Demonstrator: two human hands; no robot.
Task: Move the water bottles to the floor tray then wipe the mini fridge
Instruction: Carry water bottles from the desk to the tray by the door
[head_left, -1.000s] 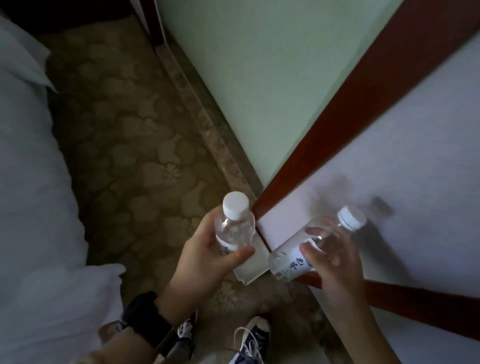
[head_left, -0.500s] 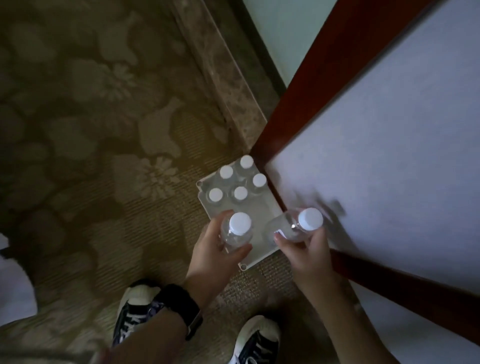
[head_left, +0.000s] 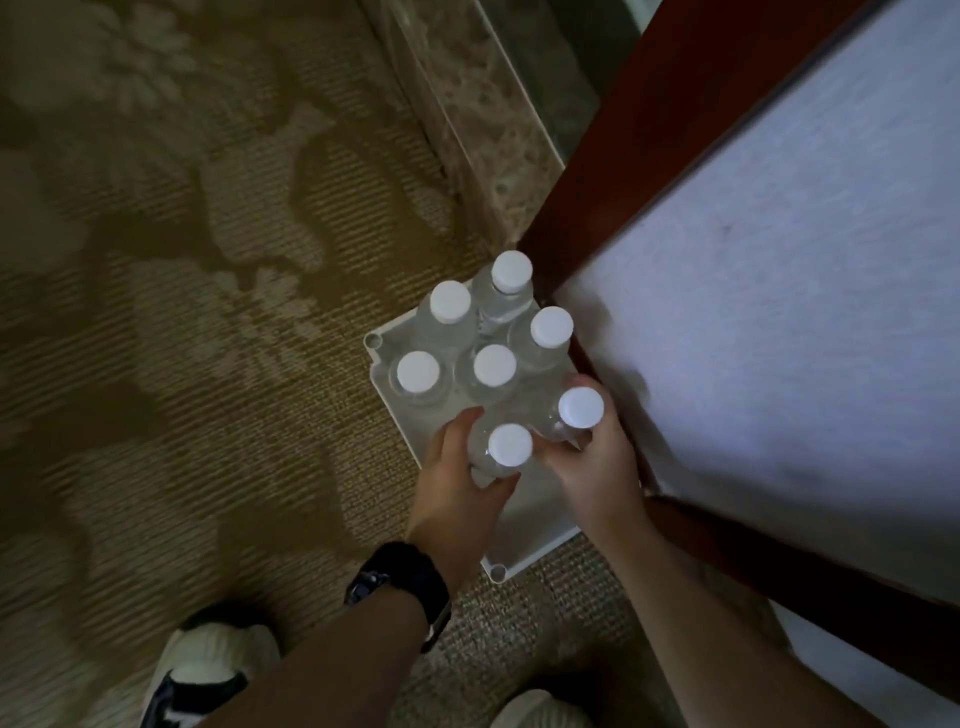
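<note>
White plastic floor tray, rectangular with round moulded corners, lies on the patterned olive-and-beige carpet, tucked against the corner of a dark red-brown wooden frame that borders a pale lavender panel. Five clear plastic water bottles with white screw caps stand upright in the far half of the tray, seen from above: far cap, far-left cap, right cap, left cap and centre cap. Their bodies crowd closely together.

Two further clear bottles sit over the near half of the tray, each held by a hand. The left hand curls its fingers and thumb around the body of the near bottle; a black wristwatch circles that wrist. The right hand wraps around the body of the right-hand held bottle, just beside the wooden frame. Whether either held bottle already rests on the tray floor cannot be told. The two held bottles stand just beside each other and near the centre bottle.

A marbled stone skirting strip runs along the carpet edge at top. Two light sneakers show at the bottom edge, the left one with dark panels, the right one only partly in view.
</note>
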